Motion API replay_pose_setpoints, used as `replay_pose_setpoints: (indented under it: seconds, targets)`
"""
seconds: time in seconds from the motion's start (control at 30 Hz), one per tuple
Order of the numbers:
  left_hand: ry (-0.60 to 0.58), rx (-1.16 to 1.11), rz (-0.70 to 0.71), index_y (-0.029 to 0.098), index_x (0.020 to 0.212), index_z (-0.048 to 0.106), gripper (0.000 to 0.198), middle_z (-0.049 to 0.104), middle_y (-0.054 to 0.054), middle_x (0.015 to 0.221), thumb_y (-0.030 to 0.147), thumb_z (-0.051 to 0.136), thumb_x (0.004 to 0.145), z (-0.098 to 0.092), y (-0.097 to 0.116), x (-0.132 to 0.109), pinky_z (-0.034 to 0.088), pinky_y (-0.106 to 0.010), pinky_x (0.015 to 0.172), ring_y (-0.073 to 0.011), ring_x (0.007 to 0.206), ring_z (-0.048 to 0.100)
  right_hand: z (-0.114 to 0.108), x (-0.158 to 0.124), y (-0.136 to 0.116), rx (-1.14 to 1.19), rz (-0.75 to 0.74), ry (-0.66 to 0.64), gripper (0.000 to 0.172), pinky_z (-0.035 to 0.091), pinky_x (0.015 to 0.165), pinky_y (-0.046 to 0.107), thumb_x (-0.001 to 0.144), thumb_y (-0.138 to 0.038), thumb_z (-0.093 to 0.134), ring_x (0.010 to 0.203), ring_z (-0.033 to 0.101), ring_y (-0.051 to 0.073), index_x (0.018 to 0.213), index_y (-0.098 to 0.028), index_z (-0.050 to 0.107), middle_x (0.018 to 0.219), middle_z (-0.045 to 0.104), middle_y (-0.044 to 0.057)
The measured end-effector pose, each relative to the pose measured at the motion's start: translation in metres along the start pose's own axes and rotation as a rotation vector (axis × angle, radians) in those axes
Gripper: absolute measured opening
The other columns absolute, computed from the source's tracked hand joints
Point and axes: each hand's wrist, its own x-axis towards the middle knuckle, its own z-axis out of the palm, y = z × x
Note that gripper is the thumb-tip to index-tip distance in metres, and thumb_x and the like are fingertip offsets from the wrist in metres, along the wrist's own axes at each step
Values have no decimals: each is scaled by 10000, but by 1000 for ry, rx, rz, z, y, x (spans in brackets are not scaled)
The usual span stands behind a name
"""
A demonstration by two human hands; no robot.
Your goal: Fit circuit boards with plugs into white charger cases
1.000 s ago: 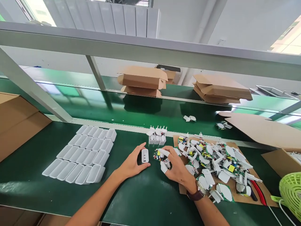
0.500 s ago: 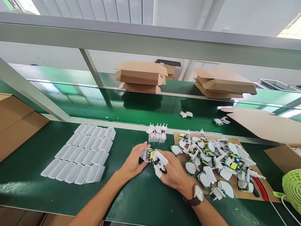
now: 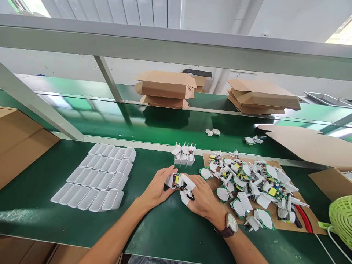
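Observation:
My left hand (image 3: 158, 186) is closed around a white plastic housing (image 3: 169, 180), tilted low over the bench. At its mouth sits a circuit board (image 3: 177, 180) with a yellow component, gripped by my right hand (image 3: 202, 196). White covers wrap some of the right fingertips, and a watch (image 3: 231, 224) is on that wrist. How deep the board lies in the housing is hidden by my fingers. Just beyond my hands stand a few filled white housings (image 3: 184, 158) with pronged parts on top. Rows of white housings (image 3: 95, 179) lie to the left.
Many circuit boards with white parts (image 3: 247, 183) are heaped on cardboard at right, beside red-handled pliers (image 3: 304, 219) and a green basket (image 3: 341, 216). Two board pieces rest on the green belt (image 3: 165, 123) behind. A cardboard box (image 3: 24, 146) stands at far left; a metal beam (image 3: 176, 47) crosses above.
Both hands stay nearly in place, with the board and housing turned slightly between them. The two pieces on the belt have shifted left. The view has moved a little.

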Motion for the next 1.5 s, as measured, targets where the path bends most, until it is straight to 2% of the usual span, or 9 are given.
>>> replay_pose_setpoints:
  seconds: [0.3, 0.6, 0.9, 0.97, 1.13, 1.2, 1.27, 1.4, 1.5]
  targets:
    - [-22, 20, -26, 296, 1587, 223, 765, 624, -124, 1410, 277, 648, 951, 0, 1, 0, 461, -508, 1100, -301, 1314, 571, -1, -1, 1, -7, 12, -20, 709, 554, 839, 479, 853, -72, 514, 1012, 623, 308, 1529, -178, 325, 1267, 651, 159]
    - [-18, 8, -19, 302, 1591, 211, 759, 622, -110, 1418, 290, 635, 961, 0, 1, 0, 467, -505, 1097, -298, 1331, 554, 3, -5, 6, 5, 34, -31, 843, 557, 864, 498, 835, -70, 530, 1029, 619, 312, 1596, -193, 189, 1263, 646, 148]
    - [-79, -6, -77, 303, 1581, 247, 764, 612, -116, 1432, 244, 653, 937, 0, 2, 0, 446, -527, 1131, -311, 1365, 533, 2, -3, 5, 3, 9, -34, 699, 561, 857, 491, 878, -83, 547, 1044, 630, 306, 1540, -174, 345, 1284, 661, 154]
    - [-89, -67, -77, 302, 1582, 247, 763, 589, -123, 1457, 226, 644, 934, 2, 3, 0, 437, -538, 1147, -307, 1376, 528, 3, -2, 4, 13, 4, -44, 637, 563, 904, 498, 909, -112, 567, 1098, 634, 306, 1516, -186, 391, 1292, 666, 151]
    - [-154, -331, -96, 299, 1617, 102, 911, 461, -156, 1567, 208, 646, 893, 10, 6, -4, 433, -515, 1173, -294, 1427, 493, 4, -5, 6, 163, 64, 3, 469, 579, 980, 489, 1000, -298, 566, 1193, 634, 300, 1453, -226, 468, 1292, 663, 142]
    - [-79, -431, -57, 265, 1611, 121, 900, 464, -187, 1545, 201, 640, 879, 14, 5, -4, 418, -521, 1180, -305, 1428, 490, 6, -8, 11, 248, 113, -1, 402, 600, 964, 437, 1037, -243, 453, 1158, 661, 260, 1436, -261, 497, 1292, 658, 120]
    - [-6, -513, -44, 233, 1588, 198, 880, 518, -204, 1463, 245, 688, 858, 15, 3, -3, 456, -518, 1141, -316, 1356, 555, 13, -9, 18, 277, 129, 20, 409, 608, 961, 417, 1033, -193, 416, 1133, 679, 243, 1417, -289, 521, 1283, 659, 105]
    - [27, -709, -210, 258, 1544, 303, 746, 569, -159, 1374, 418, 678, 919, 14, 3, -1, 474, -504, 1103, -293, 1288, 585, 31, -6, 25, 294, 46, 38, 454, 585, 1030, 476, 989, -187, 512, 1250, 636, 286, 1429, -301, 509, 1391, 597, 122]
    - [21, -870, -312, 283, 1534, 339, 752, 554, -151, 1396, 510, 686, 907, 13, 5, 1, 453, -509, 1108, -296, 1299, 560, 38, -6, 25, 314, -45, 49, 486, 626, 966, 436, 964, -135, 503, 1194, 673, 274, 1412, -319, 542, 1344, 625, 118]
